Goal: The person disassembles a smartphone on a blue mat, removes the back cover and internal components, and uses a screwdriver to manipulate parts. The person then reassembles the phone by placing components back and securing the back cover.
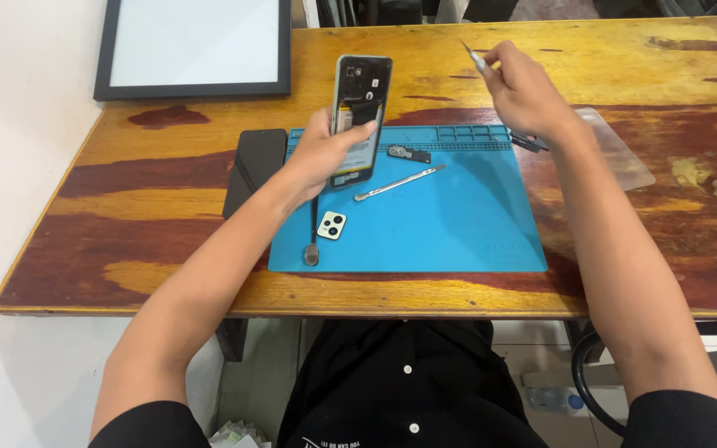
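Observation:
My left hand [323, 155] grips an opened phone [360, 108] with its back cover off, held upright above the blue work mat [458, 224]. Its inner parts and battery face me. My right hand [524, 93] is raised over the far right of the mat and pinches a thin metal tool [473, 56] that points up and to the left. The two hands are apart, with the tool not touching the phone.
On the mat lie a metal spudger [400, 182], a small dark part [409, 153], a camera-lens cover [331, 225] and a screwdriver [313, 241]. A black panel [252, 170] lies left of the mat, a clear sheet [620, 153] right. A framed board [194, 46] leans at the back left.

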